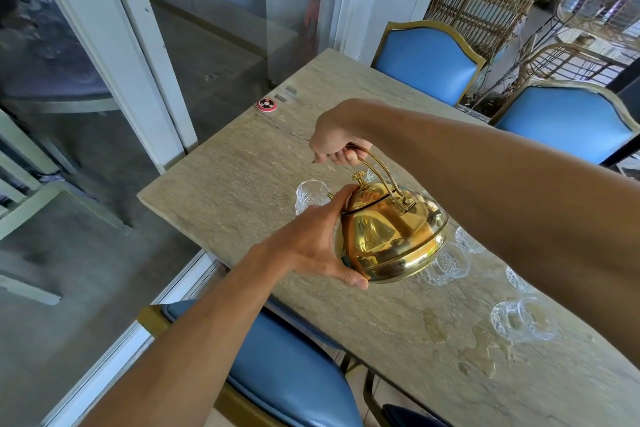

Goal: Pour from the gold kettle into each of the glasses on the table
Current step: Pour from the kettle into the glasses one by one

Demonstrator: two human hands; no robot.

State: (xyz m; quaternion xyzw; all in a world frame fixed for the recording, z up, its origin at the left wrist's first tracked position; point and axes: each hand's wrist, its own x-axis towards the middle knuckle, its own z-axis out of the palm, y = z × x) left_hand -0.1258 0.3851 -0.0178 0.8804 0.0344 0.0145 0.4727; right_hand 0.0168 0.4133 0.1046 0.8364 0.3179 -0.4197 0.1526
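The gold kettle (391,236) hangs tilted over the stone table (221,191), its spout end pointing toward a clear cut glass (310,196) at the left. My right hand (334,140) grips the kettle's arched handle from above. My left hand (317,243) lies against the kettle's near side, fingers on the lid edge and thumb under the base. More cut glasses stand in a line to the right: one (445,267) partly behind the kettle, one (465,239), one (517,279) under my right forearm, and one (523,321) nearest me. The spout itself is hidden by my left hand.
Wet patches (481,350) mark the table near the closest glass. A small round red button device (267,104) sits at the table's far left edge. Blue padded chairs stand around: two beyond the table (429,61), (568,114) and one at the near side (287,367). Glass doors lie to the left.
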